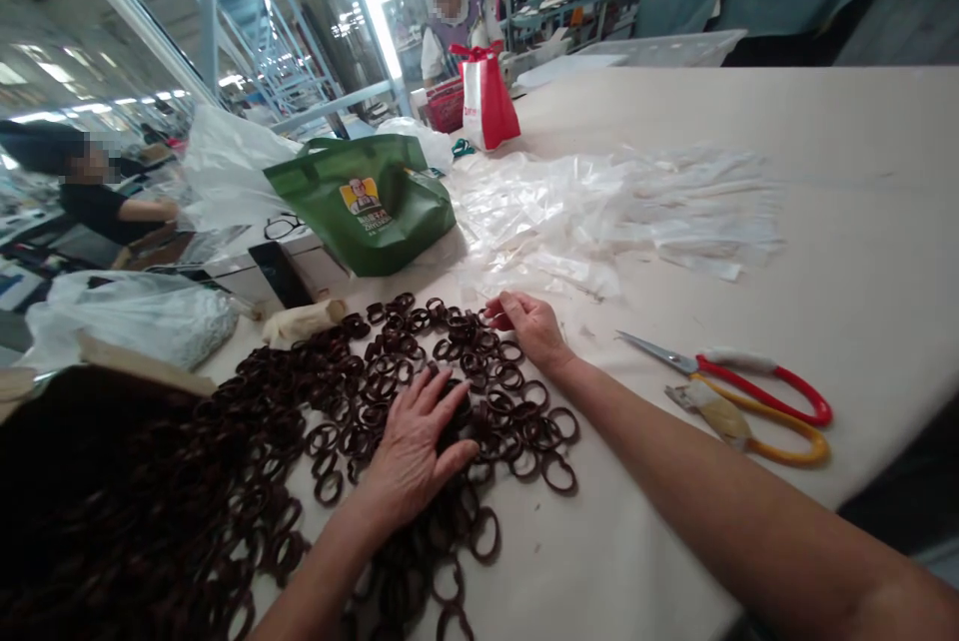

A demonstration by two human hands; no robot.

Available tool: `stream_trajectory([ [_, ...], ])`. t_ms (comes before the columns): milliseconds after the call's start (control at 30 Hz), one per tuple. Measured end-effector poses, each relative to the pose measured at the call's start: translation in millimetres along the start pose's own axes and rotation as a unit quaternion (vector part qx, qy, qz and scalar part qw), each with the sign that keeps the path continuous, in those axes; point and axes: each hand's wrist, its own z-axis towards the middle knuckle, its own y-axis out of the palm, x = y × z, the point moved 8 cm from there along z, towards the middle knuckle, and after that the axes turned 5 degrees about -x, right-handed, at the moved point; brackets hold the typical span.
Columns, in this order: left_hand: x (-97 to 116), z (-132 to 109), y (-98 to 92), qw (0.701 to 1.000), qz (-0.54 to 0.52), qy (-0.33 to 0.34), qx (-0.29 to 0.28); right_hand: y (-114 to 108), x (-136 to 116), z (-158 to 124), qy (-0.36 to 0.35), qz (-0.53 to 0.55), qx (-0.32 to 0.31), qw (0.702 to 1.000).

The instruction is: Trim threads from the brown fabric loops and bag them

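Many dark brown rings [509, 376] lie spread over the pale table, thickening into a heap at the left. My left hand [424, 436] rests palm down on the rings with its fingers spread. At the far edge of the spread, my right hand [528, 321] has its fingers bent together beside some rings; whatever is between the fingertips is too small to make out. Scissors [696, 361] with red and yellow handles lie to the right of my right forearm.
A green bag [367, 207], a red and white bag [486, 97] and flat clear plastic bags [599, 212] are on the table [846, 172] beyond my hands. A dark phone [277, 272] leans by a beige roll [304, 323]. Two people are farther back.
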Motion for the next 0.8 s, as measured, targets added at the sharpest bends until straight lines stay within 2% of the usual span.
stream_trajectory([
  [67, -0.7, -13.1, -1.5, 0.999, -0.007, 0.033, -0.014, -0.1, -0.3, 0.1, 0.0, -0.012, -0.003, 1.0],
  [100, -7.6, -18.6, -6.9, 0.999, -0.004, 0.041, -0.004, -0.1, -0.5, 0.1, 0.0, -0.019, -0.005, 1.0],
  [167, -40.1, -27.8, -27.5, 0.998, 0.012, 0.015, 0.056, -0.2, -0.8, -0.1, 0.003, -0.033, -0.009, 0.999],
  [233, -94.7, -38.6, -54.6, 0.986, 0.035, -0.082, 0.142, -0.3, -0.9, -0.4, 0.005, -0.045, -0.011, 0.999],
  [300, -156.9, -53.6, -74.7, 0.951, 0.076, -0.231, 0.189, -0.4, -0.9, -0.6, 0.006, -0.055, -0.012, 0.998],
  [367, -204.5, -67.7, -81.3, 0.91, 0.107, -0.36, 0.179, -0.2, -1.2, -0.7, 0.006, -0.064, -0.011, 0.998],
  [433, -224.9, -73.7, -77.2, 0.89, 0.115, -0.416, 0.146, 0.0, -1.8, -0.9, 0.008, -0.077, -0.01, 0.997],
  [500, -218.5, -70.3, -67.5, 0.902, 0.11, -0.402, 0.115, 1.0, -2.7, -1.6, 0.011, -0.086, -0.011, 0.996],
  [667, -147.2, -50.7, -37.3, 0.962, 0.07, -0.256, 0.061, -0.6, -2.0, -3.2, 0.019, -0.11, -0.01, 0.994],
  [800, -105.2, -48.6, -21.4, 0.979, 0.019, -0.192, 0.066, -4.5, 2.9, -1.3, 0.027, -0.136, -0.003, 0.99],
])
